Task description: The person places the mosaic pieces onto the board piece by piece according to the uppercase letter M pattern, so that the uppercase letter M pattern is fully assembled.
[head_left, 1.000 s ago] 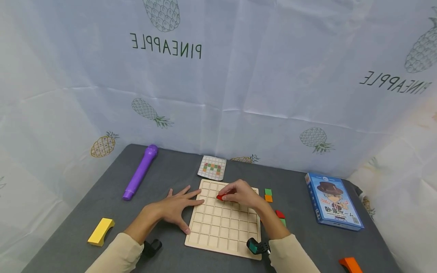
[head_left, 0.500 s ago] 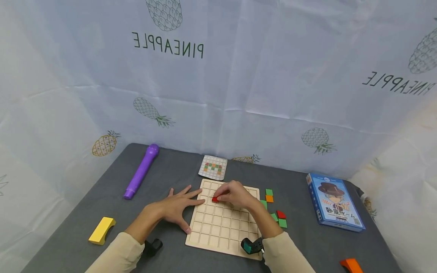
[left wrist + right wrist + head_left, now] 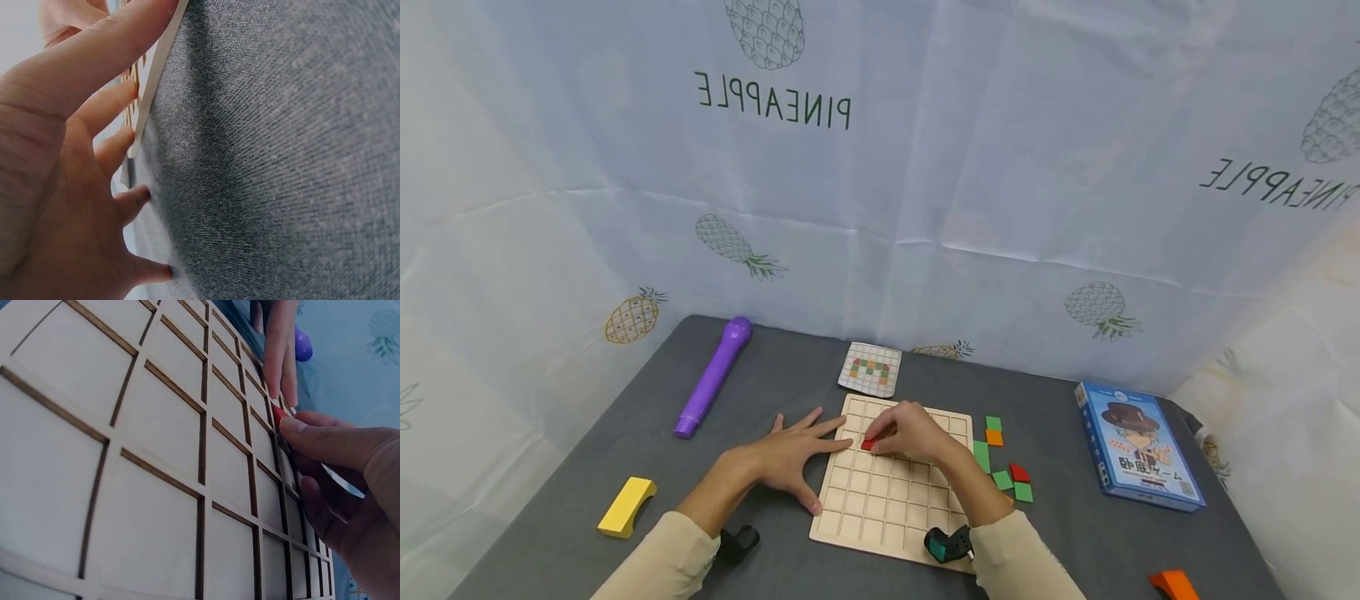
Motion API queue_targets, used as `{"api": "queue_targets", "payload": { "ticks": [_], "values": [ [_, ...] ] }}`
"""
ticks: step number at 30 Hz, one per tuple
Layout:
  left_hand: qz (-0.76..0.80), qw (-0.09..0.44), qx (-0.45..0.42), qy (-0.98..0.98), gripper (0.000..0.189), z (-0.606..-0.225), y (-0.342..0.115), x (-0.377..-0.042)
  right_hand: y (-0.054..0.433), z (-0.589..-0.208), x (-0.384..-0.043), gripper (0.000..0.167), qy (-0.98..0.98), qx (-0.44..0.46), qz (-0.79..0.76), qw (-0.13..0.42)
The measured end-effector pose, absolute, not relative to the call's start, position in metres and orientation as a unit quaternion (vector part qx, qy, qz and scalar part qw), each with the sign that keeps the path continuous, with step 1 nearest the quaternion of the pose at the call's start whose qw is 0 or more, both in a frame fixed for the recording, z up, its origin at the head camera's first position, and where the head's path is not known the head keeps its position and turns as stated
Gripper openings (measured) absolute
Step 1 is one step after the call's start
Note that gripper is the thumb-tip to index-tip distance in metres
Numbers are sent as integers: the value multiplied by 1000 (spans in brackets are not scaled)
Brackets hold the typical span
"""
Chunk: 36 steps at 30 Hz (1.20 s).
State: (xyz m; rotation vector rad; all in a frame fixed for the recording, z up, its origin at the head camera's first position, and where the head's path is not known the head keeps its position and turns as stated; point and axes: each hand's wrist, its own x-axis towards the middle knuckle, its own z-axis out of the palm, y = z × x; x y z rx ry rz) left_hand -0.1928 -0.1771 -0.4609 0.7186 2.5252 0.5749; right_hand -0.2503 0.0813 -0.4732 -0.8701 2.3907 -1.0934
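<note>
A wooden grid board (image 3: 880, 508) lies on the dark table. My right hand (image 3: 913, 433) pinches a small red tile (image 3: 868, 445) between thumb and fingers, right at a square in the board's upper left. In the right wrist view the red tile (image 3: 278, 414) shows at the thumb tip, low over the grid. My left hand (image 3: 786, 458) is spread, its fingertips and thumb resting along the board's left edge. The left wrist view shows the fingers of that hand (image 3: 69, 187) stretched apart, some on the board's edge and others on the grey cloth.
A pattern card (image 3: 869, 369) lies behind the board. Loose green, orange and red tiles (image 3: 1002, 480) lie right of it. A purple microphone-shaped stick (image 3: 713, 379) and a yellow block (image 3: 627, 507) are at left; a blue game box (image 3: 1138, 446) and an orange block (image 3: 1174, 583) at right.
My right hand has moved left and slightly nearer with the red tile, down to a square of the board. The left hand has stayed at the board's left edge.
</note>
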Motion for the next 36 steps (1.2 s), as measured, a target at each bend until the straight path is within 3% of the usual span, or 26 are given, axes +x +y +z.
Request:
{"api": "queue_targets", "payload": {
  "ticks": [17,36],
  "values": [
    [211,222,262,915,102,-463,-176,-193,79,-479,-248,10,863,-343,-348,129],
    [207,223,262,916,101,-462,-176,-193,78,-475,-251,12,873,-310,-338,166]
  ]
}}
